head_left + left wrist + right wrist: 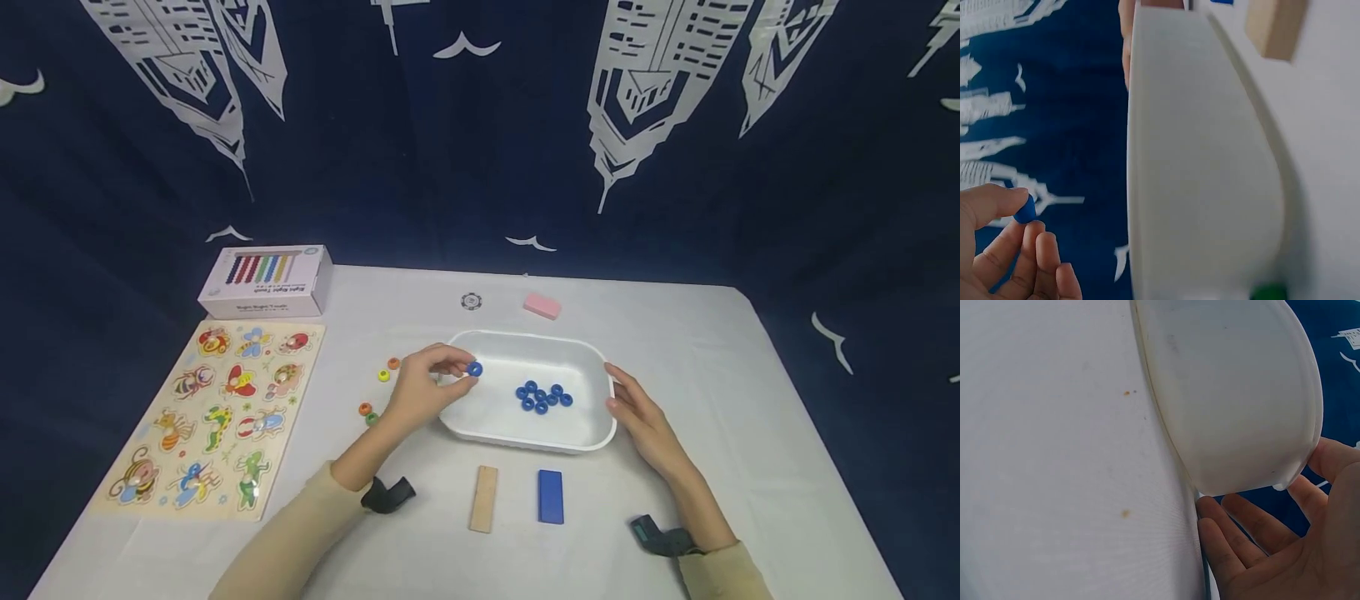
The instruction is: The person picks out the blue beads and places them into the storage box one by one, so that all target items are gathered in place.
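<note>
My left hand (423, 387) pinches a blue bead (475, 368) between thumb and fingertips, over the left end of a white tray (480, 421). The left wrist view shows that bead (1025, 210) at the thumb tip, the other fingers loosely bent beneath it. Several more blue beads (541, 396) lie in a cluster on the tray's floor, right of its middle. My right hand (645, 421) holds the tray's right end. In the right wrist view its thumb is at the rim and its fingers spread under and along the outer wall of the tray (1241, 425).
Orange beads (393, 363), a yellow bead (384, 376) and a green bead (372, 419) lie left of the tray. A wooden block (483, 498) and a blue block (551, 497) lie in front; a pink block (542, 306) and round token (471, 302) behind. An insect puzzle board (281, 433) and box (262, 283) are left.
</note>
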Available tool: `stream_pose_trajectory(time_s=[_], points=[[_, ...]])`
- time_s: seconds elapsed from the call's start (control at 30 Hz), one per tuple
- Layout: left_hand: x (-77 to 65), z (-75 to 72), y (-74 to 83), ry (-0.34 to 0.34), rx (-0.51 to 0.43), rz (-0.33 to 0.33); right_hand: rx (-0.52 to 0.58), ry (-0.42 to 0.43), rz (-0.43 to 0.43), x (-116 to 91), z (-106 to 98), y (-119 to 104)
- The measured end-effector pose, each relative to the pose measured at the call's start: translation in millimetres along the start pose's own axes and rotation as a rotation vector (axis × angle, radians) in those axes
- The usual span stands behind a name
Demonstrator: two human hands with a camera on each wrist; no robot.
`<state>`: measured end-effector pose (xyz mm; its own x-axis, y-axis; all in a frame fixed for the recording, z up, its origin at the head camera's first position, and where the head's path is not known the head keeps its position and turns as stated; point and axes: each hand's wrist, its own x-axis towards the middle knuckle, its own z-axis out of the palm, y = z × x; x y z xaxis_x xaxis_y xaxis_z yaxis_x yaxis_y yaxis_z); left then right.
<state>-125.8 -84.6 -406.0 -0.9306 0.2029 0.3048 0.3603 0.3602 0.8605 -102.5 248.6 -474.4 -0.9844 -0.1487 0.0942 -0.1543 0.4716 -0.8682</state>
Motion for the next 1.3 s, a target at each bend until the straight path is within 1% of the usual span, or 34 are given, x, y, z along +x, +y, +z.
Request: stream_pose_trajectory(time_s=[0.07, 0.1, 0.2, 0.27, 0.3, 0.4, 0.5, 0.63, 0.73, 0.83, 0.87, 0.97, 1.07, 1.1, 1.2, 1.27, 1.3], points=[[12.3, 15.7, 0.5, -0.073, -0.031, -0.018, 0.008, 0.008, 0.001, 0, 0, 2], [17.9, 23.5, -1.4, -0.107, -0.03, -0.027, 0.012, 0.01, 0.001, 0, 0, 2], [31.9, 43.7, -9.4, -0.174, 0.027, -0.095, 0.008, 0.016, -0.001, -1, 1, 1], [38.6, 54.2, -14.9, -0.201, 0.075, -0.148, 0.004, 0.021, 0.0, -2, 1, 0], [41.1, 58.6, -17.8, -0.212, 0.114, -0.178, 0.002, 0.023, 0.0, -2, 0, 0], [45.1, 67.3, -27.4, -0.244, 0.196, -0.25, 0.001, 0.022, 0.008, -2, 1, -1], [47.0, 74.3, -34.6, -0.292, 0.24, -0.287, 0.001, 0.017, 0.022, -2, 1, 0], [48.8, 82.9, -35.8, -0.36, 0.231, -0.293, 0.011, 0.011, 0.03, -3, 0, -4], [49.7, 88.0, -33.2, -0.402, 0.237, -0.292, 0.008, 0.007, 0.021, -5, -1, -18], [50.0, 90.6, -32.2, -0.43, 0.244, -0.293, -0.005, 0.008, 0.02, -7, -2, -31], [49.9, 90.2, -31.8, -0.432, 0.244, -0.292, -0.005, 0.008, 0.02, -8, -2, -33], [48.1, 84.8, -28.0, -0.398, 0.233, -0.276, -0.003, 0.01, 0.021, -5, -1, -20], [41.6, 70.0, -17.3, -0.326, 0.163, -0.199, -0.002, 0.011, 0.015, -2, 0, -3], [37.8, 63.1, -11.9, -0.299, 0.129, -0.162, -0.004, 0.012, 0.012, -2, 0, 1], [21.2, 36.3, 4.5, -0.226, 0.032, -0.044, -0.01, 0.017, 0.001, -1, 0, 2], [5.5, 15.3, 12.3, -0.172, -0.009, 0.001, -0.011, 0.018, -0.004, -2, 1, 1], [-3.2, 4.8, 13.7, -0.143, -0.028, 0.011, -0.012, 0.019, -0.004, -2, 1, 1]])
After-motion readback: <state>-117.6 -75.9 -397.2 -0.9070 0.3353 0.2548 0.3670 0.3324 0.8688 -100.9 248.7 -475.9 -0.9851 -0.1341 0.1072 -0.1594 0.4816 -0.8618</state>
